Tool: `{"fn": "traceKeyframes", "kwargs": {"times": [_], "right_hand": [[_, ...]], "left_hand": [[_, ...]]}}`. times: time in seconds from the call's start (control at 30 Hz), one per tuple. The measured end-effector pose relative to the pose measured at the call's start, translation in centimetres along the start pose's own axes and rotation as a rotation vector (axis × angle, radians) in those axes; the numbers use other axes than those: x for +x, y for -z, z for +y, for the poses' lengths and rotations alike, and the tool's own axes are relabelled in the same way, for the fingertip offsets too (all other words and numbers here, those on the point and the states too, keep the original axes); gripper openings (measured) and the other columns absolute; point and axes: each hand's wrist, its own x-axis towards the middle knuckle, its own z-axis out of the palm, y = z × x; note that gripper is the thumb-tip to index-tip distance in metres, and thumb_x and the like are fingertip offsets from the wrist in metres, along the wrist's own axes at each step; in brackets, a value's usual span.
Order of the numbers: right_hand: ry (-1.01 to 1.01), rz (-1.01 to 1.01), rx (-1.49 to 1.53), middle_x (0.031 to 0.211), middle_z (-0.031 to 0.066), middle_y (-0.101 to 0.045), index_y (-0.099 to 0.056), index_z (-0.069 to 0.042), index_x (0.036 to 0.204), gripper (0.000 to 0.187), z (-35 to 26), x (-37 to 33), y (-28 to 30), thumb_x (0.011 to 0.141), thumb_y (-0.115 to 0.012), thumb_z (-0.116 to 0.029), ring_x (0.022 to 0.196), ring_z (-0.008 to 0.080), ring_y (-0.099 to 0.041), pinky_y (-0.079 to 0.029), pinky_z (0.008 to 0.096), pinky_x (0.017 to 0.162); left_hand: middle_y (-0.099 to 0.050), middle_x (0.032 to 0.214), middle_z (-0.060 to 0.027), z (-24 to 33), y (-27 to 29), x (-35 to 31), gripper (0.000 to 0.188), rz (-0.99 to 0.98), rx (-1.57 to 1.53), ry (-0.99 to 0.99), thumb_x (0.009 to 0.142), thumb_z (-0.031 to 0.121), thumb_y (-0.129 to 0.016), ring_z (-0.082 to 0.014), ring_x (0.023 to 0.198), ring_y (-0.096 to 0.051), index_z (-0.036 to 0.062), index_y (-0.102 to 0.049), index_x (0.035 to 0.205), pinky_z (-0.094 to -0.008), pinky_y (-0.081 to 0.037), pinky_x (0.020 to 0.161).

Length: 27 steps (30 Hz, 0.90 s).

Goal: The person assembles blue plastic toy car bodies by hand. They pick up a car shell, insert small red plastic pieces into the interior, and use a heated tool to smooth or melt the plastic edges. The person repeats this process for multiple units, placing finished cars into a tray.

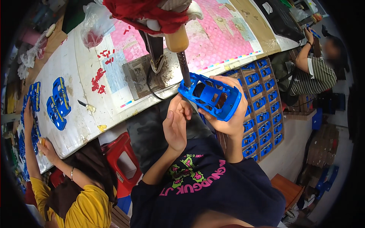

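My right hand [235,114] is wrapped around a blue plastic toy car body shell [213,95], which is tilted with its window openings showing. My left hand [176,123] is beside the shell's left end, palm partly turned up, thumb apart and fingers loosely bent. Its index fingertip reaches the shell's edge; whether it presses there I cannot tell. From above, a metal rod [183,64] with an amber collar [177,40] comes down to the shell's left end. Red cloth [148,15] is bundled around the top of this tool.
Small red pieces [98,79] and a knife [87,106] lie on the white worktable [78,133]. More blue shells [59,102] lie at left, near a co-worker in a yellow top [89,207]. Compartmented trays of shells [262,102] stand at right; another co-worker [319,72] sits beyond.
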Motion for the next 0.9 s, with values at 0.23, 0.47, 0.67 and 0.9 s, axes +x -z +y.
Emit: {"fn": "traceKeyframes", "kwargs": {"times": [0.23, 0.47, 0.67, 0.9], "right_hand": [[-0.023, 0.013, -0.06, 0.093, 0.0142, -0.056, -0.053, 0.003, 0.098, 0.058, 0.13, -0.07, -0.06, 0.053, -0.077, -0.026, 0.085, 0.0244, -0.055, -0.043, 0.0313, 0.074], [-0.011, -0.022, -0.052, 0.095, 0.0149, -0.054, -0.052, 0.002, 0.1, 0.056, -0.1, 0.1, 0.18, 0.053, -0.076, -0.016, 0.086, 0.0264, -0.055, -0.043, 0.0315, 0.074], [0.0, 0.015, -0.067, 0.094, 0.0134, -0.056, -0.053, 0.002, 0.098, 0.058, 0.29, -0.1, -0.03, 0.052, -0.077, -0.024, 0.084, 0.025, -0.055, -0.043, 0.0322, 0.074], [0.034, -0.002, -0.066, 0.097, 0.0141, -0.056, -0.052, 0.003, 0.099, 0.06, 0.38, -0.27, 0.29, 0.051, -0.078, -0.022, 0.089, 0.0263, -0.054, -0.043, 0.0337, 0.078]], "left_hand": [[-0.039, 0.072, -0.0018, -0.14, 0.12, -0.09, 0.064, -0.004, -0.006, 0.016, 0.081, 0.043, -0.027, -0.0109, 0.068, -0.034, -0.0043, -0.031, 0.124, -0.0224, -0.025, 0.063], [-0.039, 0.072, -0.0016, -0.1, 0.04, -0.01, 0.064, -0.005, 0.025, 0.013, 0.081, 0.043, -0.027, -0.0107, 0.067, -0.034, -0.0047, -0.031, 0.124, -0.0223, -0.025, 0.062], [-0.039, 0.072, -0.0017, 0.01, -0.13, 0.06, 0.065, -0.002, 0.015, 0.027, 0.081, 0.044, -0.027, -0.0108, 0.067, -0.034, -0.005, -0.03, 0.124, -0.0224, -0.025, 0.062], [-0.037, 0.071, -0.0018, 0.24, -0.42, 0.18, 0.07, 0.01, 0.021, 0.044, 0.078, 0.049, -0.029, -0.0112, 0.067, -0.033, -0.0052, -0.031, 0.122, -0.0228, -0.024, 0.062]]}}
